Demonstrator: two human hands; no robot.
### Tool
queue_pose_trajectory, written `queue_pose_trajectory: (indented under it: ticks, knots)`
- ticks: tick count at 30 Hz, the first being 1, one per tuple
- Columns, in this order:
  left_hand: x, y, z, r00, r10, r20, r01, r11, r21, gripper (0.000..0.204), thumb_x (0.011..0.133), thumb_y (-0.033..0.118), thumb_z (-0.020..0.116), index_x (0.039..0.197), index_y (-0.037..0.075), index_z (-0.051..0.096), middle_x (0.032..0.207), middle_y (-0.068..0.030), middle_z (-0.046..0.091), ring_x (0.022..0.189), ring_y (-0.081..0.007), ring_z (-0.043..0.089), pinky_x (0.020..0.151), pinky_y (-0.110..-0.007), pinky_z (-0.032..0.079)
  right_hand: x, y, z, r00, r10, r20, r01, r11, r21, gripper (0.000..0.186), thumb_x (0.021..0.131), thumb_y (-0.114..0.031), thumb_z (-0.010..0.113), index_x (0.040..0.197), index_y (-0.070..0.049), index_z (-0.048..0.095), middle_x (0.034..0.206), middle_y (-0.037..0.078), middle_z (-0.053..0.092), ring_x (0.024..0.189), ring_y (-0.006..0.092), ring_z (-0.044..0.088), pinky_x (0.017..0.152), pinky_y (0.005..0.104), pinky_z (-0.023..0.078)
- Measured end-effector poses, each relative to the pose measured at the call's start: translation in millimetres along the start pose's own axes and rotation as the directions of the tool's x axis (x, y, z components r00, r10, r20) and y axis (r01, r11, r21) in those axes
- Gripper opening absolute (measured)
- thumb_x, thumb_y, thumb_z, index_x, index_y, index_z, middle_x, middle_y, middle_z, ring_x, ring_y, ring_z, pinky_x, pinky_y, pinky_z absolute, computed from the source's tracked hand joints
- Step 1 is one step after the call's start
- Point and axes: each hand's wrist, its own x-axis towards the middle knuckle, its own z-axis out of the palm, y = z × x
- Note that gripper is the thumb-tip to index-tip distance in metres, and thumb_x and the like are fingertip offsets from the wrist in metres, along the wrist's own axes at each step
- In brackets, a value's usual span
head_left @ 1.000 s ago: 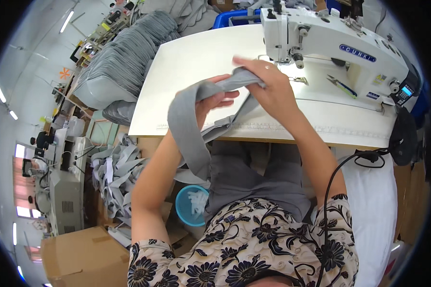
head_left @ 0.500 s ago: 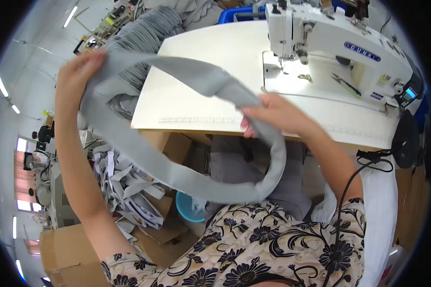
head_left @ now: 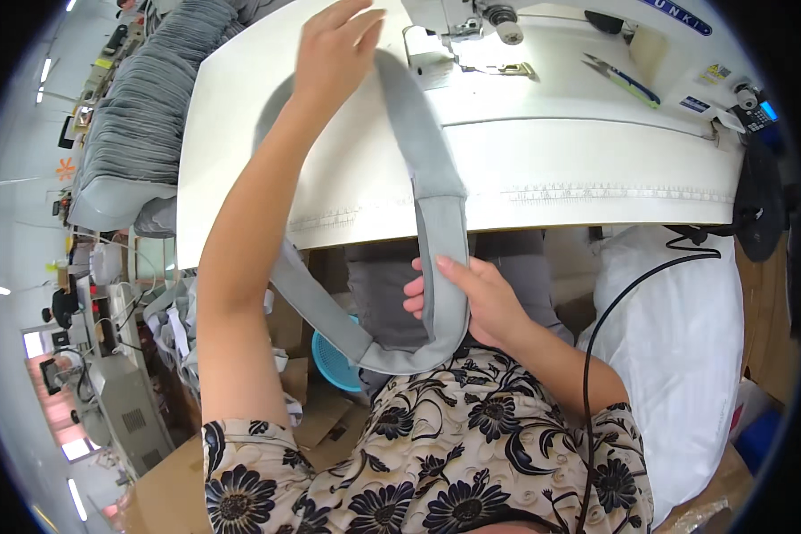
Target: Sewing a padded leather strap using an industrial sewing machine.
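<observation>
A grey fabric band (head_left: 416, 133), sewn into a closed loop with crosswise seams, stretches from the white sewing table toward my lap. My right hand (head_left: 476, 298) grips its near right side, thumb on the front face and fingers wrapped behind. My left hand (head_left: 336, 58) is over the loop's far end on the tabletop, fingers apart; whether it touches the band is unclear. My left forearm hides part of the loop's left side. Just right of the left hand is the sewing machine's presser-foot area (head_left: 445, 58).
The white sewing table (head_left: 587, 160) has a ruler strip along its front edge. Thread snips (head_left: 627, 82) lie near the machine. Stacked grey fabric pieces (head_left: 138, 116) stand at left. Below are a blue basket (head_left: 334, 356) and scraps (head_left: 173, 329); a black cable (head_left: 618, 307) hangs at right.
The loop has come down from being held up and spread between both hands. My left hand has moved right, close to the machine; my right hand has moved lower and nearer my body.
</observation>
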Motion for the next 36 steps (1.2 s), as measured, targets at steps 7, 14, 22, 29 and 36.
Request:
queue_pose_trajectory:
  ticks: [7,14,22,29,36]
  knots:
    - [-45.1,62.0,-40.6,0.921,-0.196,0.337,0.286,0.927,-0.242,0.019,0.087,0.017,0.066,0.102,0.007,0.071,0.11,-0.0098,0.069,0.099,-0.0265,0.066,0.085,-0.034,0.054,-7.6,-1.0,-5.1,0.998,-0.057,-0.019,0.057,0.998,-0.032,0.039,0.101,-0.025,0.048,0.122,0.008,0.052,0.102,0.02,0.066,0.091,0.0255,0.068,0.08,0.0345,0.055]
    - [-35.1,40.5,0.9,0.938,-0.05,0.343,0.142,0.959,-0.246,0.03,0.092,0.025,0.062,0.117,0.009,0.064,0.128,-0.0123,0.059,0.112,-0.0295,0.061,0.092,-0.037,0.052,-24.3,2.3,-7.6,0.98,-0.196,-0.018,0.178,0.919,-0.353,0.036,0.102,-0.025,0.048,0.116,0.007,0.058,0.097,0.014,0.07,0.089,0.019,0.068,0.079,0.0298,0.053]
    - [-20.2,38.9,16.4,0.884,-0.051,0.464,0.189,0.948,-0.257,0.033,0.096,0.029,0.056,0.121,0.008,0.059,0.127,-0.0112,0.059,0.117,-0.0307,0.057,0.092,-0.038,0.051,-34.2,-71.5,-10.1,0.611,-0.65,0.452,0.297,-0.34,-0.892,0.033,0.087,-0.033,0.066,0.101,-0.003,0.066,0.079,0.008,0.067,0.076,0.0256,0.067,0.066,0.0365,0.053]
    - [-10.7,37.4,4.8,0.849,0.082,0.521,0.145,0.914,-0.38,0.029,0.092,0.015,0.057,0.121,0.008,0.06,0.126,-0.0105,0.059,0.121,-0.0296,0.054,0.098,-0.038,0.047,21.3,-103.1,-8.7,0.688,-0.379,0.618,0.27,-0.658,-0.704,0.04,0.088,-0.029,0.065,0.117,-0.002,0.062,0.13,0.011,0.057,0.128,0.0244,0.049,0.105,0.0396,0.038]
    - [-17.0,-15.5,-35.9,0.841,0.189,0.507,-0.095,0.974,-0.205,0.025,0.092,0.013,0.058,0.116,0.008,0.065,0.11,-0.0103,0.066,0.115,-0.0282,0.057,0.095,-0.039,0.046,15.3,-108.8,-8.4,0.705,-0.32,0.632,0.293,-0.68,-0.672,0.041,0.086,-0.031,0.067,0.115,-0.002,0.062,0.129,0.009,0.059,0.127,0.0242,0.049,0.107,0.0427,0.036]
